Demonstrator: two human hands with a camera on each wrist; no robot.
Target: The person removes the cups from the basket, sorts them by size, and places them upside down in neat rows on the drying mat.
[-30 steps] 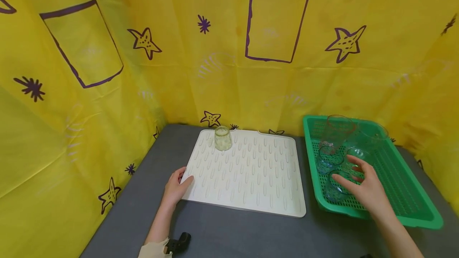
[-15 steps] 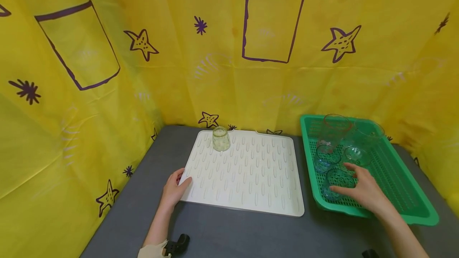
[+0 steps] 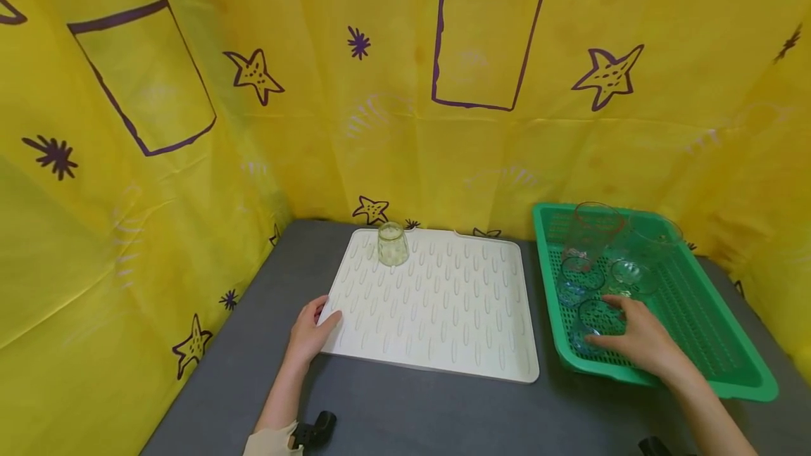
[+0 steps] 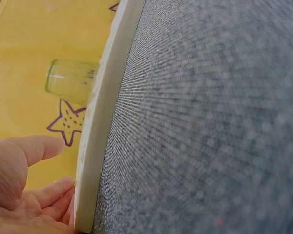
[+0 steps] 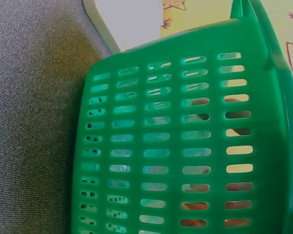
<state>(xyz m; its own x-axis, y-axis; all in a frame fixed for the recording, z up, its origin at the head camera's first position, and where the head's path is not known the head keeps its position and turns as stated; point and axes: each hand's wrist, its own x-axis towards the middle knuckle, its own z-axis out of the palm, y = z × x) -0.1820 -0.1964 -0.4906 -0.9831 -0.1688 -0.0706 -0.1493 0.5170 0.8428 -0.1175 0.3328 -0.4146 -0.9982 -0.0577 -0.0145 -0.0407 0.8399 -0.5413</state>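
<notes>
A white draining mat [image 3: 437, 308] with raised ridges lies on the table. Near its back left corner stands a greenish glass [image 3: 393, 245]. My left hand [image 3: 309, 329] rests at the mat's left edge, its thumb over the top. In the left wrist view the fingers [image 4: 51, 192] touch the mat's side, while the thumb stays apart from its surface. In the green basket [image 3: 728, 347], my right hand [image 3: 646, 340] holds a blue glass [image 3: 595, 315] between thumb and fingers, at its near and far sides. The right wrist view shows mainly the basket's slotted wall, with parts of the fingers behind it.
Other glasses stand in the basket: another blue one [image 3: 578, 283], a tall reddish-rimmed one [image 3: 592, 234] and a clear one [image 3: 649, 252]. A yellow cloth [image 3: 405, 153] with dark drawings hangs behind the table and along its left side.
My right hand has moved down and toward the front of the basket, its thumb and fingers coming round the blue glass. The left hand stays at the mat's edge.
</notes>
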